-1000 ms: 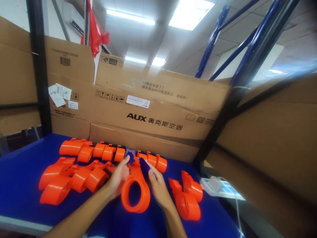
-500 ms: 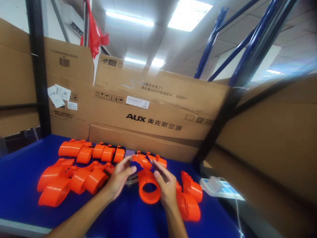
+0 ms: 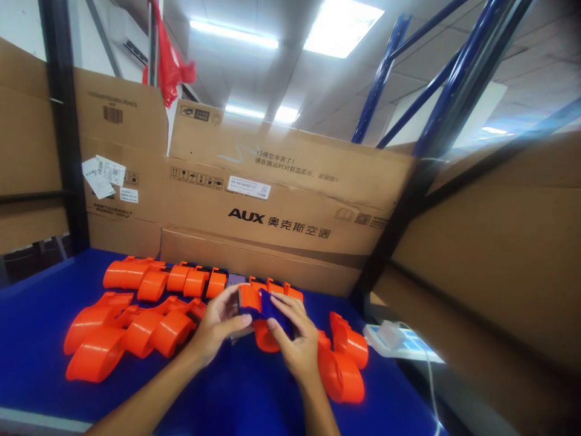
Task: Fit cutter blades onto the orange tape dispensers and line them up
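Note:
Both hands are together over the blue table. My left hand (image 3: 221, 327) is closed on an orange plastic part (image 3: 250, 298), its thumb lying along the near side. My right hand (image 3: 296, 336) pinches a dark blue plastic piece (image 3: 275, 312), held against the right side of the orange part. Below the blue piece, a rounded orange section (image 3: 265, 338) shows between the hands; whether it belongs to the held part is hard to tell. Fingers hide where the blue and orange pieces meet. Close to my right wrist lie orange ring-shaped parts (image 3: 347, 375).
Rows of orange ring parts (image 3: 97, 357) cover the left of the blue table (image 3: 190, 399), with more along the back (image 3: 131, 272). A cardboard wall (image 3: 281, 209) stands behind. At right are a white power strip (image 3: 399, 342) with a cable and a dark post (image 3: 381, 254).
The ring opening that faced me has turned out of sight. The dark blue piece now shows a broad face in my right hand, which has closed in around it.

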### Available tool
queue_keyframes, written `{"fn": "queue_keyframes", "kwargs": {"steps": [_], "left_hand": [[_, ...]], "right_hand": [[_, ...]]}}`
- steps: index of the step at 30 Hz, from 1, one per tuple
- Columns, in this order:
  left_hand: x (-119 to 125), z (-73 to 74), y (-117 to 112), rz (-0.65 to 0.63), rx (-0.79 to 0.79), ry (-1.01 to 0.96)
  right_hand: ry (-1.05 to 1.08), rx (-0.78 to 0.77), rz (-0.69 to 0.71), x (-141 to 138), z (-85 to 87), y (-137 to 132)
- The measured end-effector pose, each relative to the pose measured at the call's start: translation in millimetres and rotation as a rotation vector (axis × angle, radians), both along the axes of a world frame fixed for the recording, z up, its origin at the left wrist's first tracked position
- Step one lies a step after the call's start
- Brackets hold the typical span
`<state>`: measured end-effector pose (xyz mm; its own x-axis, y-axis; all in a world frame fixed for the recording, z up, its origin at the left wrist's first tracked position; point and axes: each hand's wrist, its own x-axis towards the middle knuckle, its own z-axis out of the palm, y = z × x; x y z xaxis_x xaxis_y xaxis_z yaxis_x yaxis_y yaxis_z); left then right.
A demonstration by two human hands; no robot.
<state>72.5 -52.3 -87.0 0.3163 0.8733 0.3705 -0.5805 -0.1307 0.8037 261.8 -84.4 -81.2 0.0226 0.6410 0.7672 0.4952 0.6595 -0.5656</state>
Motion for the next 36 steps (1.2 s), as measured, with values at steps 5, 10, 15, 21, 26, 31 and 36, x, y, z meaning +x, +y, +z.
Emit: {"fn": "queue_keyframes", "kwargs": {"steps": [5, 10, 15, 21, 26, 31, 36], "left_hand": [[0, -6.1, 4, -0.008, 0.049, -0.013], [-2, -9.5, 6, -0.006, 0.101, -0.031], [-4, -8.0, 5, -0.039, 0.155, -0.056], [-4, -8.7, 6, 0.098, 0.226, 0.064], [-1, -9.8, 9, 0.249, 0.277, 0.215], [-1, -12.3, 11, 0.326, 0.266, 0.256], [-3, -13.6, 11, 0.335, 0.269, 0.274]], "right_hand": [[-0.045, 0.021, 0.014, 0, -0.3, 1], [-0.051, -0.020, 0.045, 2, -7.2, 4], [-0.107, -0.019, 0.000, 2, -12.2, 5], [-0.285, 0.111, -0.055, -2, -9.9, 3], [-0.365, 0.210, -0.141, -2, -13.2, 4], [-0.421, 0.253, -0.168, -3, -14.5, 4], [-0.442, 0.270, -0.175, -5, -13.7, 4]]}}
